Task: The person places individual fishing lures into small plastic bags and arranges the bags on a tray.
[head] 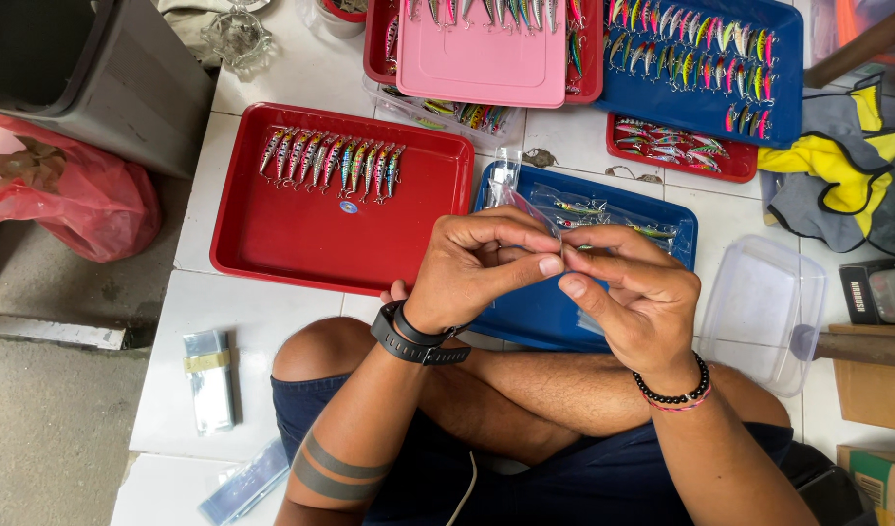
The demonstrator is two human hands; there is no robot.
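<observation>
Both hands meet over the blue tray (525, 317). Left hand (472, 268) and right hand (634, 297) pinch a clear plastic sleeve (527, 206) between thumb and fingertips. Red tray (311, 234) with a row of lures (331, 161) sits to the left.

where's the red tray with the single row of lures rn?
Head view, left of centre: the red tray lies on the white floor, left of the blue tray, beside the left hand.

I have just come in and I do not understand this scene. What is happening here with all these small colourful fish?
A person sits cross-legged on the tiled floor. The left hand and right hand together pinch a small clear plastic bag above a blue tray, where a few bagged fishing lures lie. To the left, a red tray holds a row of loose lures. More trays of lures stand further back.
</observation>
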